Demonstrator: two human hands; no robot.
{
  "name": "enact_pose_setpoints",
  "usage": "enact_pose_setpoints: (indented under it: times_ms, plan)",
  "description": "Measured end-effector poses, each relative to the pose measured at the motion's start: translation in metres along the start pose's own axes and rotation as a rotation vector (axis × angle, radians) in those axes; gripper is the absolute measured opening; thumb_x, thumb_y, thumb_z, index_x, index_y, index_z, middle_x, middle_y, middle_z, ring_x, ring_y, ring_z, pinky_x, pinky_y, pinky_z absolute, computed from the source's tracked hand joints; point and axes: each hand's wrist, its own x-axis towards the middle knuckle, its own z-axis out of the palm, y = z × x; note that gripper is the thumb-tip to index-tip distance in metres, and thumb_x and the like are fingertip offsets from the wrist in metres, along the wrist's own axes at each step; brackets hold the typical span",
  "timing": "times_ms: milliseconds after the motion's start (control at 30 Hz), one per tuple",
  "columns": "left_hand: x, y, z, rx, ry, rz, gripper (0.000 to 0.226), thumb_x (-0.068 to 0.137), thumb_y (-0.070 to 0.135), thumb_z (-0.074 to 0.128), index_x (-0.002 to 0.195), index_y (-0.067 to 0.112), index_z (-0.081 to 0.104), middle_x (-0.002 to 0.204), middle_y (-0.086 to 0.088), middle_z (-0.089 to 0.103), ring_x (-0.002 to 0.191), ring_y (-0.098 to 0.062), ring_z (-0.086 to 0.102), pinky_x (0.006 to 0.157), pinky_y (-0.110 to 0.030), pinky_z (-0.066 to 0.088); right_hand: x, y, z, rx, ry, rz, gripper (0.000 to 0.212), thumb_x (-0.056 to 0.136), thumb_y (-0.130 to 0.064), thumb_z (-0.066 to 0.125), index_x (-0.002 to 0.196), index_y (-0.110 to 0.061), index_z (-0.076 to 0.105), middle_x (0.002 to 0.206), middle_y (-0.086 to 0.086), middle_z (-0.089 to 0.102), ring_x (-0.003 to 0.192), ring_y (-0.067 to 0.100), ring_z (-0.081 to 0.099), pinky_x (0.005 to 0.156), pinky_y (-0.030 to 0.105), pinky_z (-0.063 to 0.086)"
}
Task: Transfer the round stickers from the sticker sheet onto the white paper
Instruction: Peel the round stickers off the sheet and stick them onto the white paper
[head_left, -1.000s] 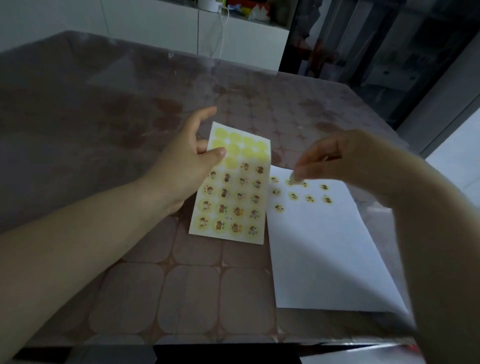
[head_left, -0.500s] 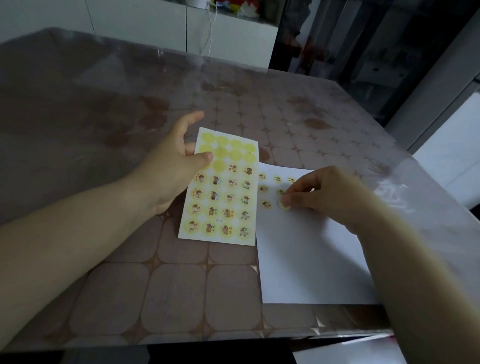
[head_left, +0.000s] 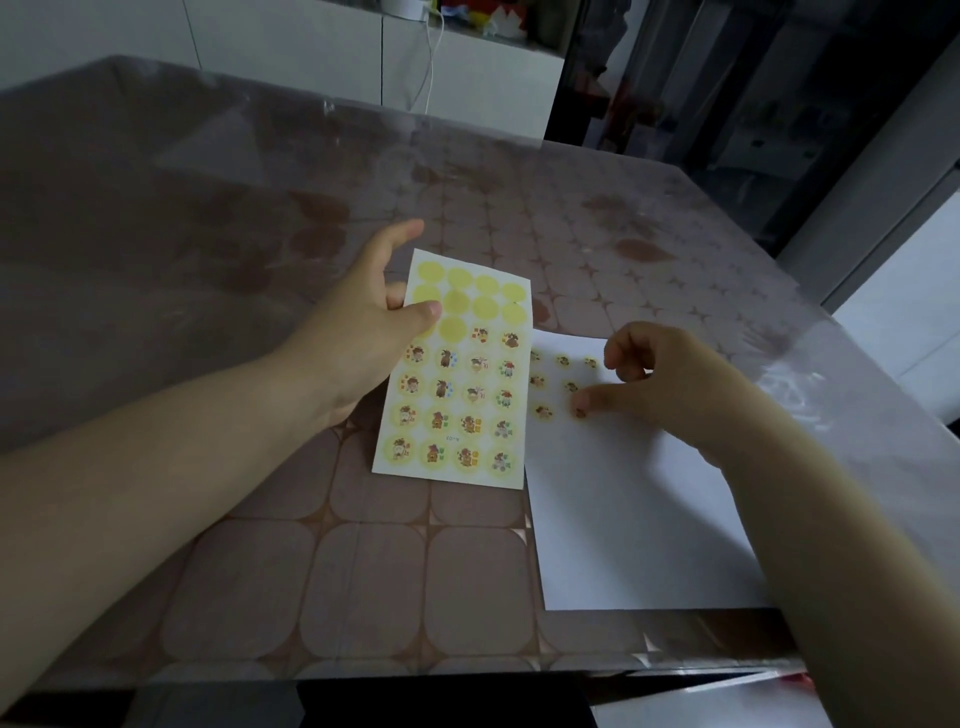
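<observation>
Starting nearest you, the brown surface (head_left: 363, 571) with its rounded-tile pattern under a clear glossy cover carried the rectangular white paper sheet (head_left: 634, 519), whose near edge lay close to the surface's front rim. Your right hand (head_left: 675, 395) rested on that paper, its grip pinching nothing: the thumb tip pressed down on a small round cartoon sticker (head_left: 581, 412) while the other fingers curled loosely above. Several more round stickers (head_left: 543, 411) sat in rows on the paper just beside it, some hidden under your hand. To the left, your left hand (head_left: 358, 343) held the pale yellow rectangular sticker sheet (head_left: 457, 384) lifted at a tilt, thumb on top near its upper left edge and fingers behind, pinching it. Its right edge overlapped the paper's left edge. The sheet's upper rows showed plain yellow circles; lower rows carried cartoon pictures. Beyond stood white cabinets (head_left: 311, 47).
</observation>
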Motion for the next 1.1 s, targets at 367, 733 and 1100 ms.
enact_pose_setpoints:
  times_ms: [367, 733, 1100]
  plan:
    - [-0.002, 0.001, 0.001, -0.006, -0.008, 0.036, 0.057, 0.094, 0.008, 0.052, 0.137, 0.041, 0.034, 0.1, -0.003, 0.073, 0.099, -0.019, 0.068, 0.101, -0.046, 0.045, -0.009, -0.04, -0.009, -0.034, 0.013, -0.323, 0.013, 0.077, -0.03, 0.072, 0.073, -0.023, 0.061, 0.061, -0.011, 0.055, 0.046, -0.002, 0.045, 0.042, 0.008, 0.037]
    - [-0.003, -0.001, -0.002, -0.09, -0.061, 0.101, 0.048, 0.097, 0.011, 0.046, 0.127, 0.049, 0.043, 0.109, -0.003, 0.067, 0.105, -0.021, 0.065, 0.102, -0.048, 0.045, 0.017, -0.034, 0.053, 0.125, 0.331, -0.591, 0.023, 0.074, -0.027, 0.076, 0.091, -0.037, 0.064, 0.115, -0.008, 0.041, 0.113, 0.021, 0.041, 0.09, 0.031, 0.047]
    - [-0.009, 0.006, 0.004, 0.03, -0.02, 0.162, 0.038, 0.089, 0.004, 0.06, 0.113, 0.034, 0.065, 0.128, 0.02, 0.056, 0.125, 0.008, 0.043, 0.11, -0.025, 0.032, 0.016, -0.03, 0.058, 0.107, 0.397, -0.619, 0.023, 0.073, -0.029, 0.077, 0.095, -0.033, 0.07, 0.119, -0.008, 0.041, 0.115, 0.016, 0.036, 0.09, 0.012, 0.038]
